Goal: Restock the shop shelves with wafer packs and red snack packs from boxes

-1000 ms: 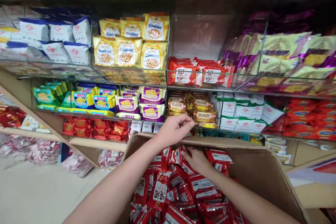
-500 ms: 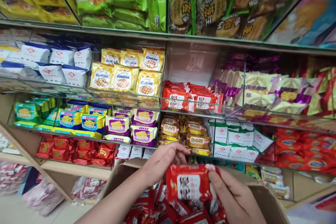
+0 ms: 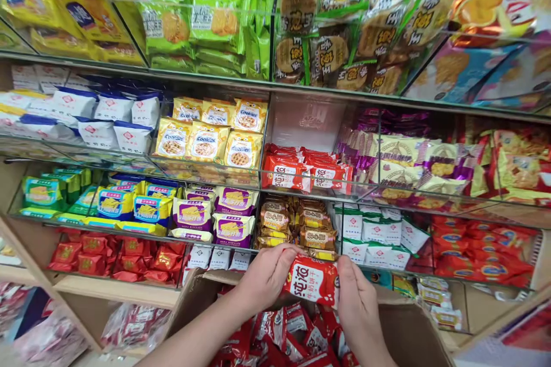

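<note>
Between my two hands is a red-and-white biscuit packet [image 3: 313, 281], its printed front turned toward me. My left hand [image 3: 270, 276] grips its left end, and my right hand [image 3: 356, 297] grips its right end. Both hands are closed on it, above an open cardboard box [image 3: 413, 330]. Inside the box lie many loose red packets [image 3: 275, 327] like the held one. Ahead, on the middle shelf, red-and-white packets [image 3: 286, 175] of the same look stand in two rows behind a clear front panel.
Yellow cookie packets [image 3: 209, 140] fill the section left of the red rows; purple-and-cream packets [image 3: 400, 155] are to the right. Below sit brown packets [image 3: 275, 218] and white-and-green packets [image 3: 381, 229]. Glass shelf edges [image 3: 206, 175] run across the front. A plastic bag [image 3: 133, 321] rests at lower left.
My left hand has come onto the packet's left end, where before it was apart from it. The packet has risen slightly and its front is clearer. The view has tilted up.
</note>
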Tool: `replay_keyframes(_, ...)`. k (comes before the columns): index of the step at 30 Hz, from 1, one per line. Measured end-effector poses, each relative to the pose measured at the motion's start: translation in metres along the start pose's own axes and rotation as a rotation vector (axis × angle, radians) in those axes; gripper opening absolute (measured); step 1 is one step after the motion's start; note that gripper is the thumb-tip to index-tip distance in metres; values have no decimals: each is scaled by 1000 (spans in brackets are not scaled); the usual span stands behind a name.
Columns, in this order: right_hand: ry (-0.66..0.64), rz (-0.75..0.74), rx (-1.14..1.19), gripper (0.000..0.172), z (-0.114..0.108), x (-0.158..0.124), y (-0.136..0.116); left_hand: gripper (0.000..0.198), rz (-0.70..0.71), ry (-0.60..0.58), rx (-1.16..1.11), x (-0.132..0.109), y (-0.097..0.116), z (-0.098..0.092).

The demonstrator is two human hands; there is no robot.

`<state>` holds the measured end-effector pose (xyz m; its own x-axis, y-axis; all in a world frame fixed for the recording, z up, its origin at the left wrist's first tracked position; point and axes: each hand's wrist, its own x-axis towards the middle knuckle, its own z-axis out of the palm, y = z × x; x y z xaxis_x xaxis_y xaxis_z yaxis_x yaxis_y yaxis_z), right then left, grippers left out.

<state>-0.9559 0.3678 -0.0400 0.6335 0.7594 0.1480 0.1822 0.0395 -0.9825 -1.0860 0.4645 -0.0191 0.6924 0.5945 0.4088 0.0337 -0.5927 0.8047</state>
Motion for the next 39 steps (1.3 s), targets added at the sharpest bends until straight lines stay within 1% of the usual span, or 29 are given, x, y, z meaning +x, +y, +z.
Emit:
replay_keyframes(1, -53, -10, -18, 42, -3, 1, 2, 41, -6, 2, -18, 1, 0, -1)
replay_keyframes(2, -102, -51, -56, 40, -7, 3, 2, 41, -12, 9, -32, 2, 1, -1)
replay_keyframes(3, -139, -131, -123, 39, -10, 4, 2, 41, -19, 19, -42, 2, 1, -2)
replay_keyframes(4, -165, -252, -222, 39, -14, 6, 2, 41, -25, 29, -49, 3, 1, -3)
replay_keyframes(7, -250, -698, -618, 53, -21, 9, -5, 42, -32, 34, -90, 3, 1, -6)
replay_keyframes(8, -286, -803, -727, 52, -21, 9, -9, 42, -39, 23, -119, 2, 1, -6)
replay_keyframes(10, -326, -933, -850, 48, -23, 7, -19, 45, -79, 11, -196, 0, -1, -6)
replay_keyframes(12, -288, -1051, -903, 48, -28, 7, -35, 52, -137, 55, -286, -3, -5, -5)
replay_keyframes(13, -231, -1115, -931, 49, -32, 9, -47, 54, -153, 86, -323, -4, -8, -5)
replay_keyframes(14, -143, -1170, -966, 49, -36, 13, -62, 55, -156, 111, -349, -4, -10, -5)
replay_keyframes(15, -26, -1205, -1005, 47, -41, 19, -78, 54, -148, 122, -362, -4, -11, -5)
replay_keyframes(16, 105, -1213, -1051, 44, -45, 28, -97, 52, -135, 115, -360, -4, -12, -5)
replay_keyframes(17, 226, -1187, -1113, 40, -48, 39, -115, 50, -121, 93, -344, -4, -12, -5)
replay_keyframes(18, 307, -1151, -1176, 37, -50, 52, -134, 48, -112, 69, -318, -4, -12, -6)
replay_keyframes(19, 302, -1103, -1260, 35, -51, 66, -150, 48, -102, 46, -283, -4, -11, -6)
replay_keyframes(21, 205, -964, -1417, 37, -47, 95, -174, 46, -83, 9, -199, -3, -8, -7)
replay_keyframes(23, 13, -826, -1560, 42, -39, 121, -185, 45, -69, -19, -124, -2, -7, -7)
replay_keyframes(25, -163, -718, -1645, 46, -29, 139, -186, 44, -60, -34, -71, -2, -6, -7)
replay_keyframes(27, -261, -670, -1674, 51, -19, 149, -182, 43, -50, -40, -39, -1, -6, -7)
replay_keyframes(30, -339, -632, -1732, 54, -10, 157, -176, 42, -32, -42, -10, -2, -6, -7)
replay_keyframes(32, -396, -599, -1783, 47, -8, 159, -175, 42, -23, -43, 10, -2, -6, -7)
replay_keyframes(35, -465, -582, -1790, 39, -7, 161, -174, 43, -28, -44, 34, -1, -4, -7)
replay_keyframes(39, -485, -556, -1773, 38, -5, 165, -173, 42, -27, -43, 64, 1, -4, -7)
